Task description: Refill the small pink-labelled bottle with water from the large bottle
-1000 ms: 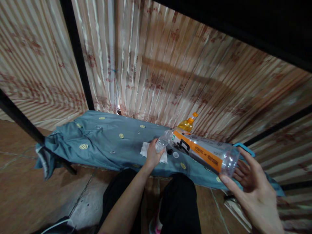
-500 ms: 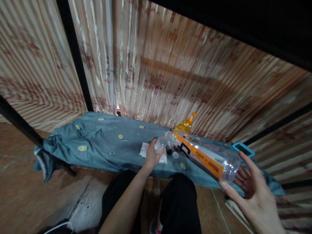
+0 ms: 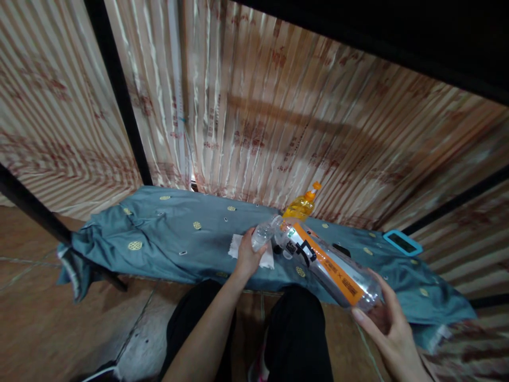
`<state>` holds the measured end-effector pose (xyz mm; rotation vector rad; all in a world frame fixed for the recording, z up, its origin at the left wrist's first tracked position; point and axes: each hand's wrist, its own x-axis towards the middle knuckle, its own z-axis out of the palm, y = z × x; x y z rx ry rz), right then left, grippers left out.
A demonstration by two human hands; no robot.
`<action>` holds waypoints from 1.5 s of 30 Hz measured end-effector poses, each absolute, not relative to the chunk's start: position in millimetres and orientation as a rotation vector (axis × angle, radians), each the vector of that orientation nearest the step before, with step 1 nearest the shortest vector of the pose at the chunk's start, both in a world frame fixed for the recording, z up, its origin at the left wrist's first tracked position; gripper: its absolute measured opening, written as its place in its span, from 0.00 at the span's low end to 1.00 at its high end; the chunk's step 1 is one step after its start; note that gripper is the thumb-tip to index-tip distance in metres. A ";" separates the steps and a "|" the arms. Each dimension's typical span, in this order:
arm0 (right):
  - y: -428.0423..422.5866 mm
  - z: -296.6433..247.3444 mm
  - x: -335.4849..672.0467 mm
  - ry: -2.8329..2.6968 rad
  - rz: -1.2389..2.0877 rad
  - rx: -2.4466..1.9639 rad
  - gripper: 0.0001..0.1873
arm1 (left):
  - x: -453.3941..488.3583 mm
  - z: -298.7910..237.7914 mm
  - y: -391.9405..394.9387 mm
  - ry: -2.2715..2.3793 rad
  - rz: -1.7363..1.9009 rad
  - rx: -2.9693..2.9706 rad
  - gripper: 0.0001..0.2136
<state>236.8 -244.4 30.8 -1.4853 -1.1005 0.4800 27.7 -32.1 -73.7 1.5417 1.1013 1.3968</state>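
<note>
My left hand [image 3: 247, 257] is closed around a small clear plastic bottle [image 3: 262, 234], its mouth end pointing up and right. Meeting it there is the neck of a large clear bottle [image 3: 332, 265] with an orange and grey label. This large bottle lies slantwise in the air, its base toward me on the right. My right hand [image 3: 392, 324] grips that base between thumb and fingers. Whether the two mouths touch or overlap is hard to make out. Beneath the left hand lies a white cloth or tissue [image 3: 267, 259], and a whitish cap [image 3: 287, 254] sits beside it.
A pump bottle of yellow liquid [image 3: 299, 208] stands behind the large bottle. Farther right lies a blue-framed device [image 3: 402, 243]. All rest on a low surface under a grey-blue patterned cloth [image 3: 207, 244]. Dark poles and a striped curtain [image 3: 254, 132] enclose it.
My right hand has moved left and slightly down with the large bottle's base, so the bottle slants more steeply. My left hand and the small bottle are almost where they were.
</note>
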 end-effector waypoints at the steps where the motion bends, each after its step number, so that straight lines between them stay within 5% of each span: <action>1: -244.7 25.2 236.8 -1.076 0.510 -1.470 0.44 | 27.7 -73.5 -32.1 1.101 1.401 1.535 0.24; 12: -241.7 -28.1 224.7 -0.673 0.866 -1.258 0.40 | 27.3 -72.7 -31.5 1.088 1.396 1.469 0.26; 20: -233.8 -57.5 204.3 -0.454 1.180 -1.031 0.21 | 25.5 -71.0 -34.1 1.084 1.389 1.500 0.27; 32: -241.1 -73.8 184.4 -0.262 1.527 -0.686 0.28 | 25.8 -65.7 -39.8 1.119 1.315 1.472 0.37; 45: -221.5 -67.3 120.4 -0.154 1.733 -0.605 0.27 | -3.6 -67.1 -35.4 1.026 1.412 1.387 0.34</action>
